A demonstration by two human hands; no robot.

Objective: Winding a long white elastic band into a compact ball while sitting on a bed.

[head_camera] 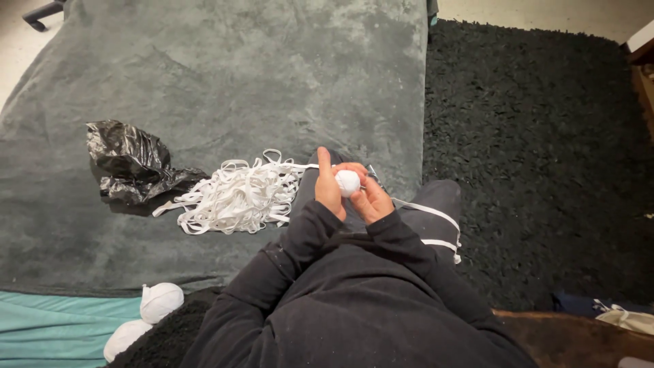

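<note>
at the near left, two finished white wound balls of elastic strip (146, 317) lie touching each other by the teal sheet (48, 327). farther off on the grey plush blanket (225, 75) sits a crumpled black plastic bag (133, 163), and just right of it a loose tangled heap of white flat elastic strips (235, 197), a good deal left unwound, i judge. one strip (300, 165) runs from the heap's far edge to my hands. my left hand (329, 187) has its fingers curled around the small white ball of wound strip (347, 182), thumb up. my right hand (371, 197) cups the ball from the other side, fingertips pressed against it. the ball sits between both hands above my lap, small beside the finished ones, so i judge it only begun. a black shaggy rug (545, 136) fills the right.
</note>
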